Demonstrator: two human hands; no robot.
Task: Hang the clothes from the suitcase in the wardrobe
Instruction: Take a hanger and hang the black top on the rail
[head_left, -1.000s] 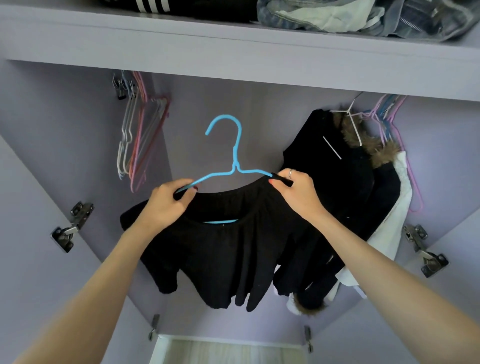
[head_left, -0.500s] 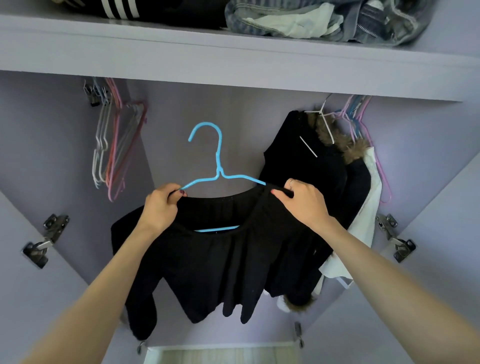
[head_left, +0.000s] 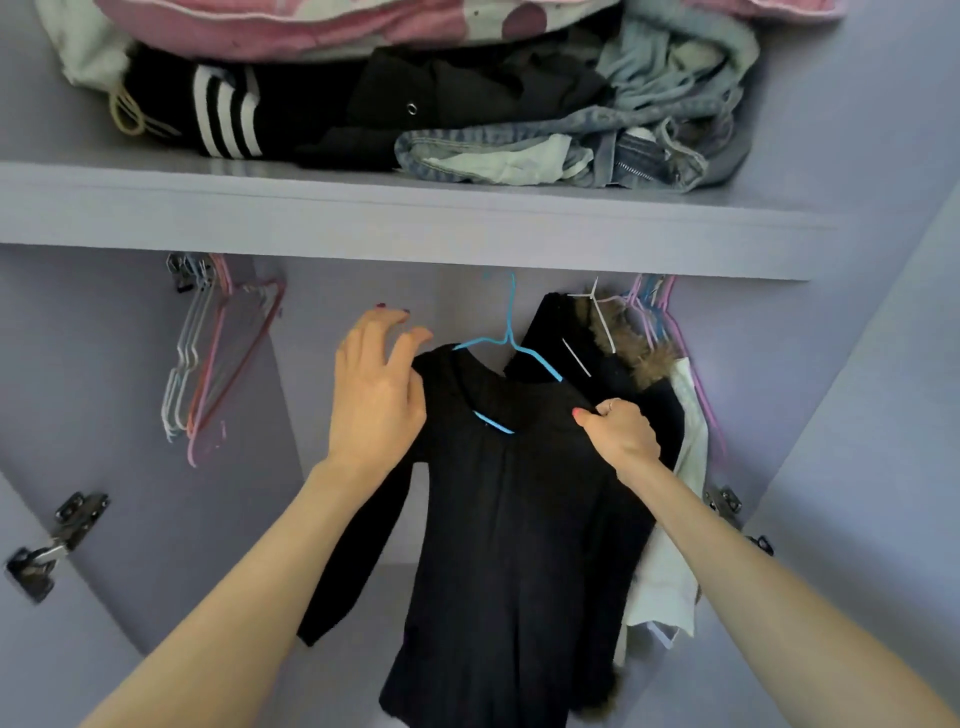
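Head view: black top (head_left: 519, 519) on blue hanger (head_left: 506, 343), hook apparently over the rail under the shelf's front edge (head_left: 415, 228). Right hand (head_left: 618, 434) pinching its shoulder; left hand (head_left: 376, 387) released. Soft, light, limp; best held by the hanger.

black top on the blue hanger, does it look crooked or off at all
Yes. The blue hanger sits tilted, its right arm bare above the black top, whose neckline has slid down that side. The right hand pinches that shoulder; the left hand is open at the other.
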